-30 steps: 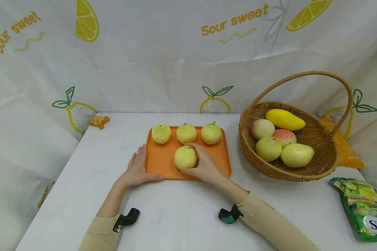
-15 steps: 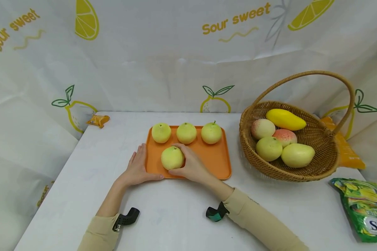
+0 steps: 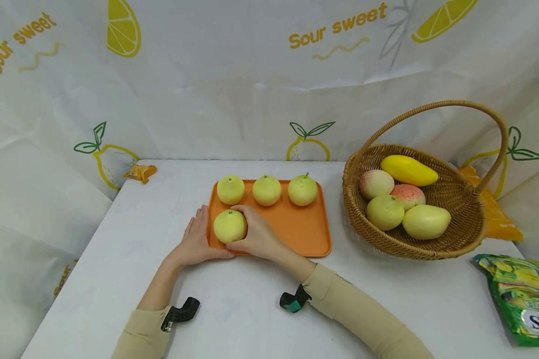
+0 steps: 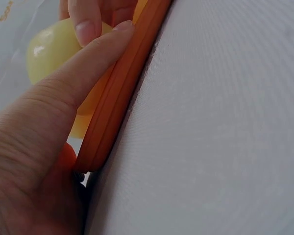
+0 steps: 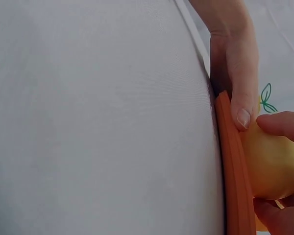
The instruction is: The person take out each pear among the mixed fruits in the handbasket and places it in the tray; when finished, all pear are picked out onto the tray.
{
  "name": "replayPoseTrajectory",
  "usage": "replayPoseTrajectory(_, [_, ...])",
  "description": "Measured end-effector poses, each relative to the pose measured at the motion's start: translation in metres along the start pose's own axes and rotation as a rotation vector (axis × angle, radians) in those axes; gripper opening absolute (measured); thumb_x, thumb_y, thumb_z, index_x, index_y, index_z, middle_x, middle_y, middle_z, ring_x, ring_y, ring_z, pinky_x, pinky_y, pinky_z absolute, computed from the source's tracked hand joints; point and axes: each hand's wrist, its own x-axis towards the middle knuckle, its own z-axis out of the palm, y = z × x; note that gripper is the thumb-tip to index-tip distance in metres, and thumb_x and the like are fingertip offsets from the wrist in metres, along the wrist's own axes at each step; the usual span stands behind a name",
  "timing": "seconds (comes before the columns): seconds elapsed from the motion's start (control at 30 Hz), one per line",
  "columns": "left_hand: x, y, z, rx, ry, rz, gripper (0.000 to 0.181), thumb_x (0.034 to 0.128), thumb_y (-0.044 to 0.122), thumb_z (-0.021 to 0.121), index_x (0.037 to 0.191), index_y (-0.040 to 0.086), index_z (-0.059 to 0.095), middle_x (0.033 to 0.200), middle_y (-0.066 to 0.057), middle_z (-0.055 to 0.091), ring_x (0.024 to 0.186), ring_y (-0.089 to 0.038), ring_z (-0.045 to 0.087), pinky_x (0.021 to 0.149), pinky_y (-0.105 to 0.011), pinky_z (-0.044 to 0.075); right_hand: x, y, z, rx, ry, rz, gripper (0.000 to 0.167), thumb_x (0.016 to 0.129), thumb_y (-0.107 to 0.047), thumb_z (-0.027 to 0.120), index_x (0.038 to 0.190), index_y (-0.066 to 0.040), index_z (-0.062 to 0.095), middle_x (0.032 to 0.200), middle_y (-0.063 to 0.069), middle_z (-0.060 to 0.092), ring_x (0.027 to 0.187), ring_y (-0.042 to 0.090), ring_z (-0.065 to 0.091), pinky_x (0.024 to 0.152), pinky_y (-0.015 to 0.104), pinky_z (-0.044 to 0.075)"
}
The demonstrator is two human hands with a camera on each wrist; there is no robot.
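An orange tray lies on the white table, with three yellow-green round fruits in a row along its far side. At the tray's near left corner, the right hand grips a fourth such fruit between thumb and fingers. The left hand rests against the left edge and near left corner, fingers straight, thumb along the near edge. In the left wrist view the left thumb touches the tray rim; the right wrist view shows the held fruit beside that thumb.
A wicker basket holding several fruits stands to the right. Behind it lies an orange packet, and a green bag is at the right edge. A small orange packet sits at the far left table corner.
The right hand has moved left across the tray with the gripped fruit, from near its middle to the near left corner. The left hand has stayed in place.
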Motion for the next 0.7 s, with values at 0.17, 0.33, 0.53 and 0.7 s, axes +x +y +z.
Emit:
replayPoseTrajectory(0.17, [-0.0001,0.0011,-0.0004,-0.014,-0.001,0.001,0.143,0.0658,0.062,0.082,0.152,-0.004,-0.011,0.160,-0.021,-0.010,0.147,-0.033,-0.012,0.116,-0.052,-0.005,0.0038,-0.0010,0.0045,-0.007,-0.004,0.012,0.080,0.073,-0.016,0.086,0.139,-0.008,0.042,0.133,0.008,0.051,0.117,0.022,0.052,0.102,0.040,0.042])
replayPoseTrajectory(0.33, [-0.0004,0.0013,-0.0006,-0.020,-0.002,-0.001,0.142,0.0661,0.062,0.082,0.152,-0.003,-0.011,0.160,-0.021,-0.010,0.147,-0.033,-0.012,0.116,-0.052,-0.005,0.0074,-0.0005,0.0065,-0.008,-0.008,0.015,0.079,0.074,-0.015,0.085,0.140,-0.007,0.041,0.133,0.009,0.051,0.117,0.023,0.052,0.101,0.040,0.042])
replayPoseTrajectory(0.53, [-0.0002,-0.0004,-0.0007,-0.011,0.011,0.008,0.142,0.0659,0.062,0.082,0.152,-0.004,-0.010,0.160,-0.021,-0.008,0.147,-0.033,-0.010,0.116,-0.052,-0.004,0.0095,-0.0017,0.0074,-0.030,-0.020,0.008,0.080,0.074,-0.015,0.085,0.140,-0.006,0.040,0.134,0.010,0.050,0.118,0.023,0.052,0.102,0.040,0.041])
replayPoseTrajectory(0.7, [-0.0001,-0.0018,-0.0001,0.000,0.014,0.011,0.141,0.0663,0.062,0.081,0.152,-0.004,-0.009,0.160,-0.022,-0.007,0.147,-0.034,-0.010,0.116,-0.052,-0.004,0.0065,-0.0013,0.0066,-0.016,-0.040,0.005,0.081,0.075,-0.016,0.085,0.141,-0.005,0.039,0.135,0.012,0.049,0.120,0.025,0.049,0.104,0.041,0.040])
